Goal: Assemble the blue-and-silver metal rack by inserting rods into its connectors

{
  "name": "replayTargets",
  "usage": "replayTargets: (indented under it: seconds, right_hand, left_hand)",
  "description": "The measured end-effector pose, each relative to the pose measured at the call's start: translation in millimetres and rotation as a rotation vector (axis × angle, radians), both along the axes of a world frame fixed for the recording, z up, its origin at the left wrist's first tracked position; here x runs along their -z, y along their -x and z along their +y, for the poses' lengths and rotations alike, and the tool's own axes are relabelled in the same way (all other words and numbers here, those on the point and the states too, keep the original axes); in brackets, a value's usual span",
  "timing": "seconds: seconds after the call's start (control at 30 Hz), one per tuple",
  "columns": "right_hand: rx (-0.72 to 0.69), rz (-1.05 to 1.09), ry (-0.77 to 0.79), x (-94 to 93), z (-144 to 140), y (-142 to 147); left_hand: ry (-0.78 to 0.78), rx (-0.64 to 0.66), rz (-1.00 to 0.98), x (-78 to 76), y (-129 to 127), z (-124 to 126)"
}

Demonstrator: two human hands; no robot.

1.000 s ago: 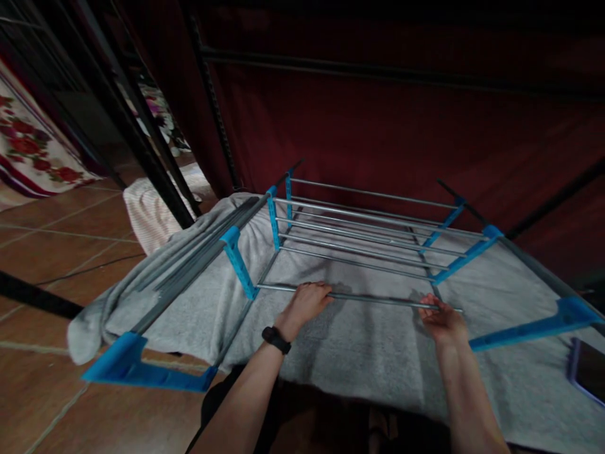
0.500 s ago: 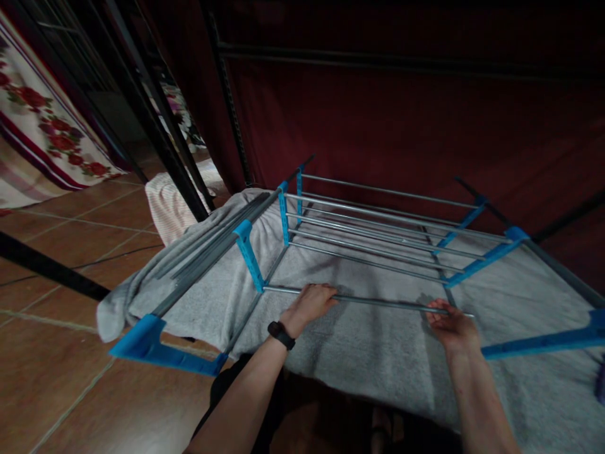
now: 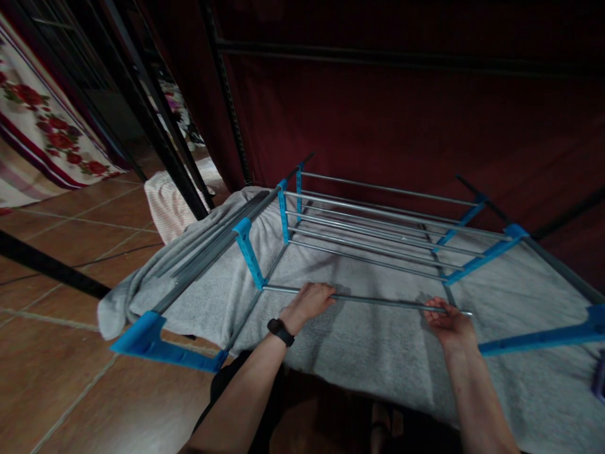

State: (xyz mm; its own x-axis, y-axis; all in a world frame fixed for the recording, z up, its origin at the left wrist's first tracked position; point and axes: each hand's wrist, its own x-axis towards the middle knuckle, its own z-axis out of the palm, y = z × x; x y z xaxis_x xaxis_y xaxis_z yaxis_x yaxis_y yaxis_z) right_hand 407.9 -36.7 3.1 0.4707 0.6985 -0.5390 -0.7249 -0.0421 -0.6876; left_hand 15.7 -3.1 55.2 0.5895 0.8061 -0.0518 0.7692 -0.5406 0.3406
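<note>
In the head view, the left hand point(image 3: 312, 301), with a black wristband point(image 3: 280, 332) behind it, has its fingers curled over a thin metal rod point(image 3: 378, 301), left of the rod's middle; the right hand point(image 3: 449, 320), palm turned up, grasps the same rod near its right tip, which juts bare just past the fingers; the rod runs crosswise over the grey blanket point(image 3: 368, 353), between its front edge and the rack's parallel rods point(image 3: 397, 216), its left end meeting a blue bracket point(image 3: 249, 252); loose bars point(image 3: 215, 234) lie bundled along the blanket's left edge; a larger blue end piece point(image 3: 165, 345) juts past the blanket's front left corner; a dark red curtain point(image 3: 387, 126) hangs behind the back edge.
</note>
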Motion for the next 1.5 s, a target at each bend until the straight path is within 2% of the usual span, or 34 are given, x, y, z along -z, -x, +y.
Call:
replayTargets:
  seconds: [0.1,0.2,0.57,0.8,1.07,1.17,1.5]
  right_hand:
    - [0.065,0.041,0.121,-8.2,-2.3,5.0]
    - [0.063,0.037,0.131,-15.6,-5.3,10.3]
    - [0.063,0.043,0.103,-18.2,-11.5,16.5]
    - [0.081,0.026,0.001,-34.2,-20.0,40.1]
    - [0.176,0.012,-0.047,-26.8,-21.1,48.8]
    - [0.190,0.007,-0.064,-25.2,-24.6,52.4]
    - [0.202,0.008,-0.051,-26.0,-34.3,59.4]
  left_hand:
    - [0.002,0.002,-0.007,-1.2,0.7,-0.6]
    - [0.001,0.003,-0.009,-3.0,1.2,-1.2]
    - [0.053,0.002,-0.009,-6.2,2.3,-0.9]
    - [0.122,0.005,0.000,-0.1,2.5,8.8]
    - [0.180,0.029,-0.040,4.4,2.3,17.9]
    - [0.178,0.036,-0.058,4.9,-3.9,15.0]
    - [0.103,0.138,-0.090,4.7,-49.1,-2.1]
